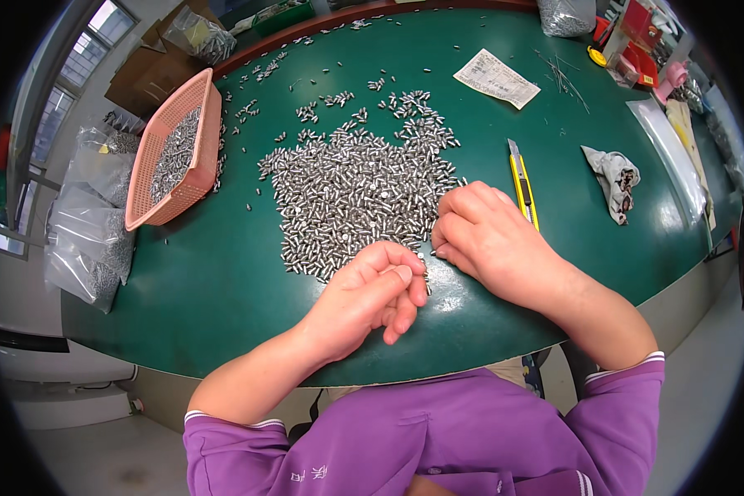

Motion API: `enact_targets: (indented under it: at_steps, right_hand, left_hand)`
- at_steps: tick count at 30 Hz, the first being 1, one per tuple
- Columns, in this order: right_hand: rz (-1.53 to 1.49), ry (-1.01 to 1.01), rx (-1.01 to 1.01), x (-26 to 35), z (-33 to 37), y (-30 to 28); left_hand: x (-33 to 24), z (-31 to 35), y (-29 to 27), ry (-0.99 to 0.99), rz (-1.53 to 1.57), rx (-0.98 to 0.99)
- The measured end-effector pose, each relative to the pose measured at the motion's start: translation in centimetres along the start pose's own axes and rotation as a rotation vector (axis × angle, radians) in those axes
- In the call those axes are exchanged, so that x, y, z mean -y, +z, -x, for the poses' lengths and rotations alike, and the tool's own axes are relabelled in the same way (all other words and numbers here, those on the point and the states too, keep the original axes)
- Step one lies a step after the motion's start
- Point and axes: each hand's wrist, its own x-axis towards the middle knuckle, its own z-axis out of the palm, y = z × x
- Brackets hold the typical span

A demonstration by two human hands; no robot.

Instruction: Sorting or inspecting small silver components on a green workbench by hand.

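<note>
On a clock face laid over the tabletop [223,298], with twelve pointing away from the person, the pile of small metal pins [347,198] spreads from the centre toward twelve, with looser pins scattered beyond it. The step in hand looks like piece-by-piece handling at the pile's five o'clock edge, where both hands meet it. The left hand [362,296] is at six, thumb laid over the curled index finger and the other fingers loosely bent; whether a pin sits between them cannot be told. The right hand [492,240], toward three, has its thumb and fingers drawn together at the tips beside a few stray pins, but whether they are clamped on one is hidden. The next move seems to call for a light fingertip pinch on a single pin, without dragging its neighbours along, and for keeping the two hands from bumping, since their fingertips are near each other. A pink plastic basket [209,140] holding more metal pieces stands at ten. A yellow utility knife [522,186] lies at two, just beyond the right hand, so that hand would best avoid swinging outward.
</note>
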Motion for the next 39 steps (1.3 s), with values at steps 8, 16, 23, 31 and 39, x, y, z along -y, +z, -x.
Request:
enact_targets:
  at_steps: [8, 16, 23, 31, 39]
  right_hand:
    - [-0.237, -0.091, -0.101, 0.8, -0.9, -1.0]
    - [-0.2, -0.017, -0.184, 0.3, -0.9, -1.2]
    - [-0.089, 0.062, -0.14, -0.2, -0.6, -0.9]
    - [-0.059, 0.026, -0.052, 0.1, -0.4, -0.2]
    - [-0.299, -0.035, -0.093, 0.9, -1.0, -0.9]
  left_hand:
    - [-0.2, 0.0, 0.1, 0.051, -0.1, -0.028]
    - [-0.2, -0.1, 0.2, 0.004, 0.002, -0.029]
    - [-0.2, 0.1, -0.3, -0.029, 0.043, 0.034]
    - [0.1, -0.1, -0.5, 0.005, 0.054, 0.068]
    - [0.0, -0.1, -0.1, 0.028, -0.034, 0.03]
